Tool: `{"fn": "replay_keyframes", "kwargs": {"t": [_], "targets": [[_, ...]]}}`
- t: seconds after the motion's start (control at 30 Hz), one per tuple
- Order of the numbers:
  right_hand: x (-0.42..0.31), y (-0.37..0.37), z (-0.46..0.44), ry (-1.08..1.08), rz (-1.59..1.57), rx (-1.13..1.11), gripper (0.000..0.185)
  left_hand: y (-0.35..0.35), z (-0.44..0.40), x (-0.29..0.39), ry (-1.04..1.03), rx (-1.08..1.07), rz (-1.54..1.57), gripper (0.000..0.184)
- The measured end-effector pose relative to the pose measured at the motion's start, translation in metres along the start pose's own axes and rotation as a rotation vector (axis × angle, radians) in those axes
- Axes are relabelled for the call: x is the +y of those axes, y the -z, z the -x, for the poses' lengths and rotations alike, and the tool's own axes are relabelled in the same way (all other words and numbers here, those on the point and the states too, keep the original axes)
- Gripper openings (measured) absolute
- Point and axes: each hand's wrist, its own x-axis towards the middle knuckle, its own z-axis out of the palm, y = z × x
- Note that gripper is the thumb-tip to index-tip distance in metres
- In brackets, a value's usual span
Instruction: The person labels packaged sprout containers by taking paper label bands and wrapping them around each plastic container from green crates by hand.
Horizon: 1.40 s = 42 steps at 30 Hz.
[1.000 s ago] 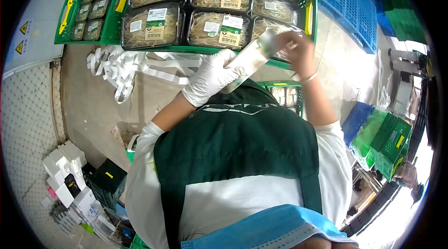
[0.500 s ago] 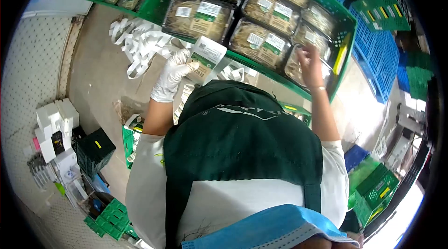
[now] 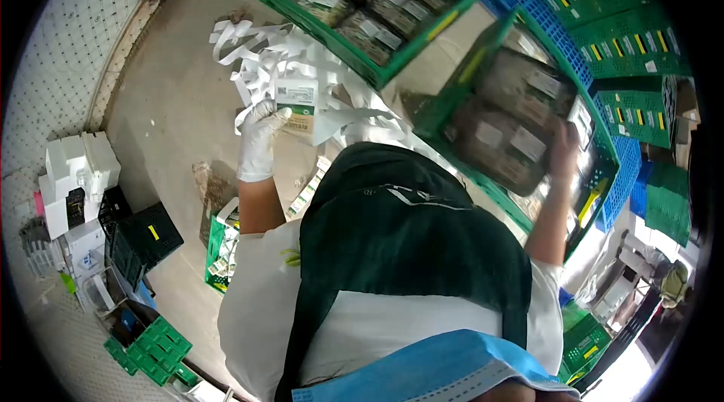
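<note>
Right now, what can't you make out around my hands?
- Head view: fine print on the label in your left hand; too small.
- Head view: right hand's grip on the nearest pack; blurred.
- Head view: upper green crate's far end; cut off by the top edge.
- Head view: small crate's remainder; hidden behind your sleeve.

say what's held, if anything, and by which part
White-gloved left hand: white-and-green rectangular label, by its left edge. Bare right hand: blurred at the edge of a black rectangular plastic pack; hold cannot be told.
</note>
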Motion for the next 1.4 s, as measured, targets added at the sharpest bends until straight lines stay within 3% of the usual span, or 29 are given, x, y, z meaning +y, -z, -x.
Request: {"fn": "replay_keyframes", "kwargs": {"t": [0.1,0.17,0.2,0.23,0.3,0.37,0.4,0.43,0.5,0.57,0.63,0.7,0.77,0.83,0.9,0.97,1.0,1.07,1.13,1.2,1.23,1.27,1.3,1.4], "targets": [[-0.092,0.029,-0.018,0.181,-0.042,0.173,0.020,0.023,-0.027,0.026,0.076,-0.019,0.118,0.021],[-0.134,0.037,-0.046,0.071,0.085,0.150,0.021,0.036,-0.047,0.024,0.066,-0.063,0.165,0.024],[-0.150,0.025,-0.065,0.089,-0.058,0.166,0.021,0.032,-0.053,0.026,0.013,-0.058,0.140,0.026],[-0.164,0.003,-0.089,0.105,-0.205,0.186,0.022,0.030,-0.057,0.027,-0.044,-0.054,0.111,0.027],[-0.173,-0.074,-0.137,0.171,-0.148,0.223,0.028,0.032,-0.067,0.019,-0.001,0.019,0.104,0.018],[-0.169,-0.167,-0.175,0.567,0.139,0.218,0.031,0.028,-0.067,0.016,-0.027,0.074,0.045,0.012],[-0.150,-0.232,-0.195,0.336,-0.022,0.145,0.032,0.031,-0.070,0.008,0.002,0.029,0.115,0.010],[-0.169,-0.265,-0.188,0.053,0.040,0.087,0.031,0.029,-0.067,0.011,-0.026,-0.040,0.049,0.011],[-0.189,-0.296,-0.166,-0.275,-0.087,0.072,0.028,0.012,-0.063,0.029,-0.093,-0.059,-0.010,0.008],[-0.196,-0.290,-0.156,-0.434,0.075,-0.399,0.027,0.015,-0.067,0.031,-0.046,-0.110,-0.120,0.008],[-0.185,-0.273,-0.156,0.325,0.698,-0.891,0.028,0.000,-0.067,0.034,-0.031,-0.200,-0.109,0.025],[-0.199,-0.232,-0.141,0.157,0.611,-0.587,0.031,-0.017,-0.072,0.037,0.071,-0.417,0.117,0.035],[-0.206,-0.190,-0.118,0.064,0.297,-0.546,0.039,-0.040,-0.073,0.024,0.058,-0.365,0.178,0.035],[-0.239,-0.133,-0.071,0.190,-0.094,-0.844,0.037,-0.073,-0.068,0.031,0.079,-0.419,0.125,0.033],[-0.217,-0.125,-0.029,0.538,-0.351,-0.785,0.028,-0.099,-0.065,0.028,0.099,-0.458,0.070,0.030],[-0.202,-0.106,-0.013,0.539,-0.283,-0.558,0.019,-0.123,-0.065,0.020,0.109,-0.566,-0.136,0.025],[-0.191,-0.100,-0.009,0.474,-0.330,-0.524,0.013,-0.138,-0.061,0.011,0.054,-0.493,-0.179,0.010],[-0.167,-0.086,-0.001,0.369,-0.437,-0.482,0.012,-0.159,-0.052,-0.004,0.042,-0.454,-0.218,0.008],[-0.146,-0.066,0.002,0.152,-0.547,-0.481,0.010,-0.184,-0.046,-0.014,-0.041,-0.391,-0.351,0.026],[-0.090,-0.053,-0.020,0.306,-0.359,-0.267,0.015,-0.207,-0.036,-0.021,-0.061,-0.494,-0.455,0.021],[-0.071,-0.030,-0.049,0.212,-0.269,-0.156,0.016,-0.216,-0.029,-0.028,-0.013,-0.602,-0.441,0.016],[-0.038,-0.017,-0.083,0.127,-0.217,-0.179,0.013,-0.225,-0.023,-0.034,0.035,-0.701,-0.422,0.025],[-0.006,-0.009,-0.111,0.114,-0.092,-0.168,0.019,-0.233,-0.013,-0.033,0.290,-0.606,-0.267,0.023],[0.082,-0.044,-0.161,0.228,0.188,-0.162,0.032,-0.229,-0.004,-0.050,0.341,-0.517,-0.258,0.010]]}}
